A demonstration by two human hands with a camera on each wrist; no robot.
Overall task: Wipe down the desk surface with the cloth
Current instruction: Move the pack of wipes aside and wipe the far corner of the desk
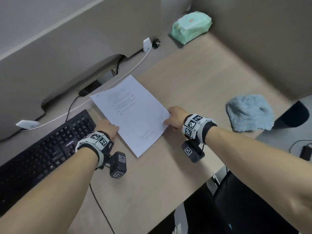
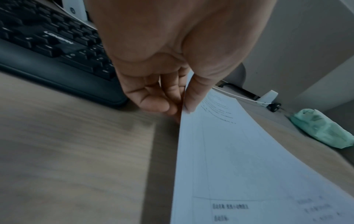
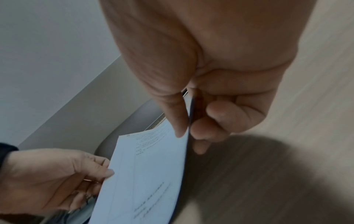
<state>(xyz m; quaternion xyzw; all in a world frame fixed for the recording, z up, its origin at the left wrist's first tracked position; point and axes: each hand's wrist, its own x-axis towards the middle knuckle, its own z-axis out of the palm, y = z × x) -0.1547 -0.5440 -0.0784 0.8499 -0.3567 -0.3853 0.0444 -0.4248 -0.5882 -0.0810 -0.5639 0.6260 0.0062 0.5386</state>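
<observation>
Both hands pinch a printed sheet (image 1: 133, 114) above the desk (image 1: 194, 78): left hand (image 1: 108, 130) at its 8 o'clock edge, right hand (image 1: 175, 117) at 3 o'clock; cloth (image 1: 249, 112) lies on the desk, well apart at 3 o'clock; keyboard (image 1: 42, 152) at 8 o'clock

Soft, even indoor light fills the head view, bright enough to read the grain of the desk (image 1: 194, 78), with no glare. The white sheet of paper (image 1: 131, 114) casts only a faint shadow; its print is too small to read. Straight partition edges bow toward the frame's corners, the mark of a wide-angle lens. Both wrist views run dimmer and cooler. In the left wrist view the desk smears with motion blur and the keyboard (image 2: 47, 42) sits in gloom. In the right wrist view a broad, soft shadow falls beneath the right hand (image 3: 210, 68), itself out of focus.
</observation>
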